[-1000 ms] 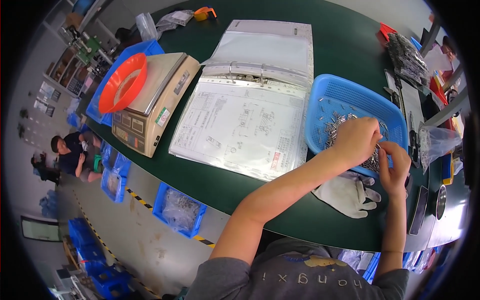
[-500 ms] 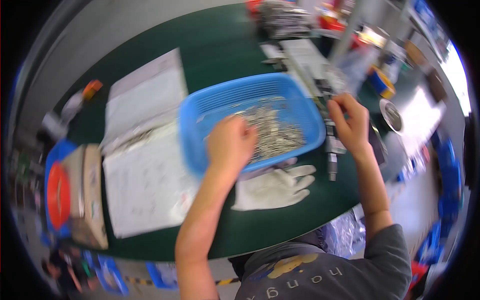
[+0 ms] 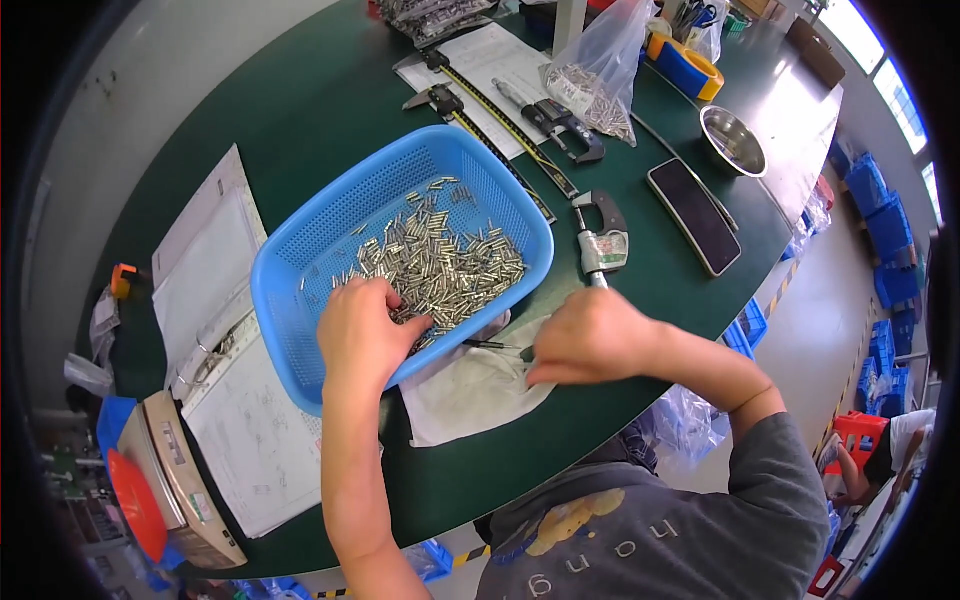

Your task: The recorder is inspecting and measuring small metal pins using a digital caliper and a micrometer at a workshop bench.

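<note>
A blue perforated plastic basket [image 3: 335, 215] holds a heap of small silvery metal pins [image 3: 440, 262]. My left hand [image 3: 358, 330] reaches over its near rim, touching the pins; thumb and forefinger are apart, the other fingertips partly hidden. My right hand [image 3: 592, 338] is curled closed just beyond the basket's right near corner, above a white glove [image 3: 475, 400]. Whatever its fingers hold, if anything, is hidden. A thin dark tool [image 3: 487, 345] lies by the glove. Just past my right hand lies a micrometer [image 3: 603, 245].
Calipers [image 3: 500, 110], another micrometer [image 3: 560, 125] and a bag of pins [image 3: 600, 95] lie at the back. A phone [image 3: 695, 215] and metal bowl [image 3: 735, 142] are at right. An open binder [image 3: 255, 420] and scale [image 3: 185, 480] stand at left.
My right hand has come from beside the measuring tools down and left to above the glove. My left hand remains at the basket. The view has shifted and turned.
</note>
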Tool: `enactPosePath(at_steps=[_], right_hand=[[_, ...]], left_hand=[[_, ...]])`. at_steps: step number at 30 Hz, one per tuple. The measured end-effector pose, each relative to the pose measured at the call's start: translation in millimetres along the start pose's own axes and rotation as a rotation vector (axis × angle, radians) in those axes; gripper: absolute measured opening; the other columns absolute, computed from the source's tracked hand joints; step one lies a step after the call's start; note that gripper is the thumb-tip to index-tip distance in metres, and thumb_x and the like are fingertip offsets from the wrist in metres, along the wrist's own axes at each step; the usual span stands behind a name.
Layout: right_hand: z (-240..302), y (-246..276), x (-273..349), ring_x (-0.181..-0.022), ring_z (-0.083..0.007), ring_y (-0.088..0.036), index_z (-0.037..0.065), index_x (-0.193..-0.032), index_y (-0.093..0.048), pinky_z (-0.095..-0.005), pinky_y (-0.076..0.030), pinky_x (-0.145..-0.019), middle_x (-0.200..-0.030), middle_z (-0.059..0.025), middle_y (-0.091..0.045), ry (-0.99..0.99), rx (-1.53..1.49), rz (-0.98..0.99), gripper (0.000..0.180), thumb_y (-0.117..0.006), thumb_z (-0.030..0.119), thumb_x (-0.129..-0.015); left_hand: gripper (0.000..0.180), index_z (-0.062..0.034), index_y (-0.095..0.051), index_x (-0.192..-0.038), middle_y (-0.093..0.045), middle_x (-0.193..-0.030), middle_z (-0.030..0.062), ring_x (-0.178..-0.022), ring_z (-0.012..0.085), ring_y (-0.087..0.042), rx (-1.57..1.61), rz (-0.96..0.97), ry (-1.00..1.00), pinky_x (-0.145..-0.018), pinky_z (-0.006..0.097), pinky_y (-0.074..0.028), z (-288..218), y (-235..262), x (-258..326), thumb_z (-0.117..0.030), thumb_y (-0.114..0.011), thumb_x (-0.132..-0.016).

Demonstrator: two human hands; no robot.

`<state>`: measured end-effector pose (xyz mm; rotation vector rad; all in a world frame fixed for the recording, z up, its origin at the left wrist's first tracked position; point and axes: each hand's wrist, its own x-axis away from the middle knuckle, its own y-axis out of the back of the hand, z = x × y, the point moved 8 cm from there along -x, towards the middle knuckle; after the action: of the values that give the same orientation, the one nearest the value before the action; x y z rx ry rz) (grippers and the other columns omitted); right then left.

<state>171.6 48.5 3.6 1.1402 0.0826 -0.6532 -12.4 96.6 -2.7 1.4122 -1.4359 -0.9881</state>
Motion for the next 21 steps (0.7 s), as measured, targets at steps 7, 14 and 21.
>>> enactPosePath(at_steps=[7, 14, 21], right_hand=[[19.7, -29.5, -18.1, -0.051, -0.0239, -0.051, 0.009, -0.067, -0.048, -0.0341, -0.039, -0.047, -0.056, -0.0035, -0.048, 0.008, 0.096, -0.109, 0.031, -0.065, 0.034, -0.076], [4.4, -8.9, -9.0, -0.051, -0.0252, -0.052, 0.008, -0.070, -0.054, -0.0345, -0.041, -0.047, -0.059, -0.0037, -0.051, -0.146, 0.076, -0.176, 0.018, -0.065, 0.022, -0.075], [-18.7, -0.5, -0.6, -0.063, -0.0241, -0.054, 0.009, -0.067, -0.055, -0.0374, -0.044, -0.055, -0.068, -0.0049, -0.051, -0.318, 0.219, -0.219, 0.013, -0.062, 0.020, -0.072]], left_hand=[[0.007, -0.0048, -0.062, -0.067, -0.060, -0.075, 0.0099, -0.075, 0.0283, -0.058, 0.004, 0.027, 0.012, -0.065, 0.039, -0.046, 4.6, -6.4, -0.7, -0.010, -0.066, -0.066], [0.005, -0.0049, -0.061, -0.069, -0.059, -0.073, 0.0092, -0.068, 0.0274, -0.058, 0.175, -0.053, -0.021, -0.061, 0.038, -0.045, 4.3, -3.8, 2.8, -0.009, -0.062, -0.071], [0.003, -0.0052, -0.059, -0.073, -0.057, -0.072, 0.0078, -0.066, 0.0279, -0.056, 0.222, -0.235, -0.127, -0.059, 0.038, -0.044, -2.4, 6.6, 7.6, -0.008, -0.059, -0.075]])
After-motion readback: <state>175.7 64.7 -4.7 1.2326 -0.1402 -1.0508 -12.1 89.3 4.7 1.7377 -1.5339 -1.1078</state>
